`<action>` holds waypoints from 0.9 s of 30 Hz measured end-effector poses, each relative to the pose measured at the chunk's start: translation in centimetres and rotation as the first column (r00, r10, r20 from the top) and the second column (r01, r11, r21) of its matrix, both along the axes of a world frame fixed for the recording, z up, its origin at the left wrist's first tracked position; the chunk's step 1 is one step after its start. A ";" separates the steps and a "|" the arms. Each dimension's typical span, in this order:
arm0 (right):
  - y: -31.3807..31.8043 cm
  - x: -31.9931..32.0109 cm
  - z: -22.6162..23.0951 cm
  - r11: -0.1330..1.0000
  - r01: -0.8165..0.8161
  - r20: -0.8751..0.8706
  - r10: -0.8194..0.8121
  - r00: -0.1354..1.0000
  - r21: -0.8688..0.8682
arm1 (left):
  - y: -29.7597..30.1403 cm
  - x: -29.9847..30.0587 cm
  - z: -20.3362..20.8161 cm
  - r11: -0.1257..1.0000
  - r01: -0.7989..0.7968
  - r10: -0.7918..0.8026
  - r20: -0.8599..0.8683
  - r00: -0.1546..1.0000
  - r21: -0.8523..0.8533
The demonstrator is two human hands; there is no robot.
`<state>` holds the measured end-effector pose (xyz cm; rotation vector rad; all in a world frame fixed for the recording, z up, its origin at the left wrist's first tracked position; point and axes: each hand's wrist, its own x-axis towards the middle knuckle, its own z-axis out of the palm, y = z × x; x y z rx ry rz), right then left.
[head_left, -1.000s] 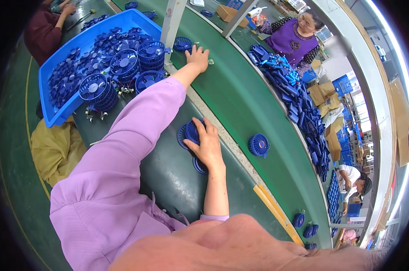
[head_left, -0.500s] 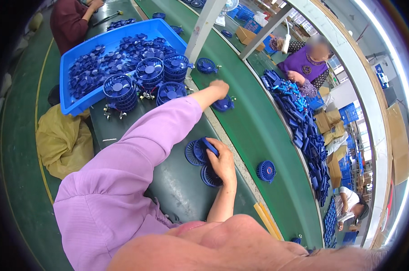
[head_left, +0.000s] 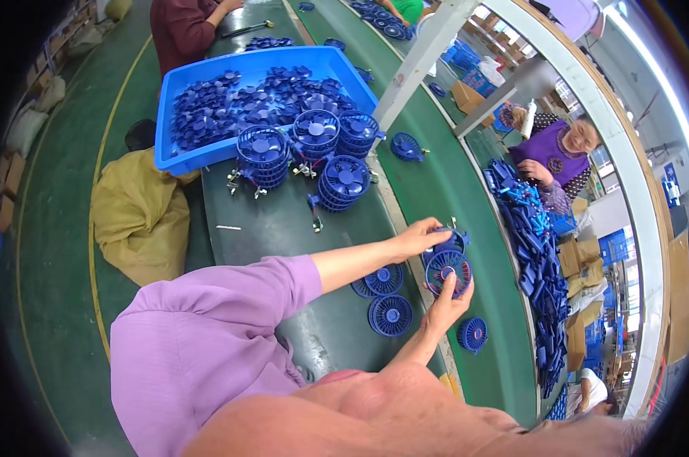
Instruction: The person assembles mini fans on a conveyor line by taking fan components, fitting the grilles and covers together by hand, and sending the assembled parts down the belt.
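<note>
My left hand (head_left: 418, 237) holds a blue fan housing (head_left: 452, 242) just above the green belt (head_left: 451, 190). My right hand (head_left: 449, 298) grips a round blue fan grille (head_left: 448, 272) from below, right beside that housing. Two more blue grilles (head_left: 390, 314) lie flat on the dark table in front of my arms. Another blue grille (head_left: 472, 333) lies on the belt to the right.
A blue crate (head_left: 207, 156) of fan blades stands at the table's far end, with stacks of blue fan housings (head_left: 344, 181) beside it. A tan sack (head_left: 139, 217) hangs at the left. A person in purple (head_left: 554, 156) works across the belt beside a long pile of blue parts (head_left: 531, 244).
My left hand pulled back from the belt with a blue fan housing. My right hand lifted a grille off the table, and both parts now meet above the table edge.
</note>
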<state>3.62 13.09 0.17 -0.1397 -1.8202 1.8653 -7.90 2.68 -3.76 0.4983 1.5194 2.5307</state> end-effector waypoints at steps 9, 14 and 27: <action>-2.3 -0.2 0.0 0.650 0.285 -0.259 -0.138 0.956 0.705 | -3.1 3.1 1.5 0.811 0.453 -0.567 0.311 0.762 0.369; -2.5 -0.2 -0.1 0.513 0.220 -0.207 -0.083 0.975 0.830 | -2.3 3.5 1.1 0.724 0.465 -0.669 0.352 0.655 0.509; -3.4 0.0 -0.7 0.924 -0.121 0.010 0.127 0.992 0.362 | -0.2 7.8 3.3 0.973 -0.231 0.219 -0.255 0.942 -0.020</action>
